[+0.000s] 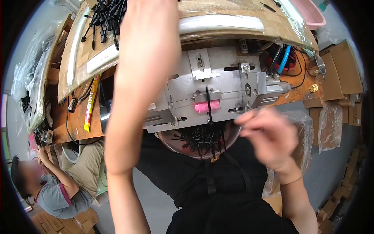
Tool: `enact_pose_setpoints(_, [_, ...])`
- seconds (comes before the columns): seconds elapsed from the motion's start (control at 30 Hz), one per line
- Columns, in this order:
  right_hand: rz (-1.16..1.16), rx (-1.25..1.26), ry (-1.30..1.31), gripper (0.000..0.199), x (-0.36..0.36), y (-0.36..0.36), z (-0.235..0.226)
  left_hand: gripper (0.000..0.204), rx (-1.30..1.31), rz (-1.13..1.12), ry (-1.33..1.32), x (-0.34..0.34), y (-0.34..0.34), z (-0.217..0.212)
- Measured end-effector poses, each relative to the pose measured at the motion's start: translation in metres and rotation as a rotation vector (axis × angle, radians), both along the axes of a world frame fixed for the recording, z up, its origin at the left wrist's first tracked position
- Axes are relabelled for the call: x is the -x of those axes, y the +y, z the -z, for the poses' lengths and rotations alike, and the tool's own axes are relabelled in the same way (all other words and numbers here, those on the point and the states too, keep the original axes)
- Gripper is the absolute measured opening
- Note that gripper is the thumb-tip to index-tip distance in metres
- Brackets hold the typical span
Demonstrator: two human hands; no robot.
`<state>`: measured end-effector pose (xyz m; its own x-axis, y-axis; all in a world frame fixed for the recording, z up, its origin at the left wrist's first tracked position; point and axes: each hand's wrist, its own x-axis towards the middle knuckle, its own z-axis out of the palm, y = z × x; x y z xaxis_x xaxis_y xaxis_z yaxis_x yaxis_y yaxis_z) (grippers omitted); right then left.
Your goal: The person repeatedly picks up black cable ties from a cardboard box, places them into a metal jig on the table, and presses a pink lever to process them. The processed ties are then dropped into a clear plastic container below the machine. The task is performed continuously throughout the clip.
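Note:
My left hand [150, 27] reaches far forward beside a pile of thin black plastic parts [105, 15]. Its fingers pass beyond the upper edge and are hidden. My right hand [272, 134] hovers at the right of the metal fixture [230, 85], near its front edge. Its fingers are loosely bent and apart, somewhat blurred, with nothing visible in them. One long black part [209, 103] with a knobbed end lies across the fixture's middle, over a small metal block and a pink piece [202, 107]. Below the front edge, a basin [171, 146] holds many similar black parts [204, 138].
A cardboard-covered board [226, 9] with white strips overhangs the bench. Blue and black hoses [283, 60] run behind a cylinder at the right. A yellow strip-shaped packet [91, 103] lies on the left. Another person [58, 191] sits at the lower left. Cardboard boxes [333, 74] stand at right.

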<state>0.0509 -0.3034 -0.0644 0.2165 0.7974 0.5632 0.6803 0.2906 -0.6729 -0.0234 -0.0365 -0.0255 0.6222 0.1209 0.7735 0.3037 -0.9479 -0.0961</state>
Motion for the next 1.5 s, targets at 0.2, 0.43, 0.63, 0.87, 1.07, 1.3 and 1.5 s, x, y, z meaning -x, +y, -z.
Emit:
enact_pose_setpoints(0.2, [0.121, 0.078, -0.114, 0.068, 0.036, 0.011, 0.057, 0.013, 0.47, -0.038, 0.235, -0.017, -0.006, -0.036])
enact_pose_setpoints(0.43, [0.163, 0.142, -0.156, 0.07, 0.037, 0.019, 0.068, 0.013, 0.386, 0.039, 0.105, 0.045, -0.056, -0.03])
enact_pose_setpoints(0.63, [0.18, 0.254, -0.17, 0.069, 0.033, 0.01, 0.043, 0.08, 0.491, 0.013, 0.206, 0.093, -0.139, 0.026])
enact_pose_setpoints(0.87, [0.381, 0.26, 0.077, 0.05, 0.02, -0.006, 0.026, 0.07, 0.518, -0.035, 0.415, 0.082, -0.171, 0.073])
enact_pose_setpoints(1.07, [0.413, 0.23, 0.139, 0.051, 0.015, -0.007, 0.022, 0.073, 0.542, -0.025, 0.44, 0.075, -0.166, 0.074])
enact_pose_setpoints(1.3, [0.342, -0.037, -0.188, 0.043, -0.026, 0.033, -0.028, 0.061, 0.557, 0.022, 0.337, 0.069, -0.135, 0.02])
enact_pose_setpoints(1.5, [0.473, -0.155, -0.822, 0.024, -0.155, 0.211, -0.086, 0.019, 0.198, -0.075, 0.1, -0.042, -0.006, -0.034])
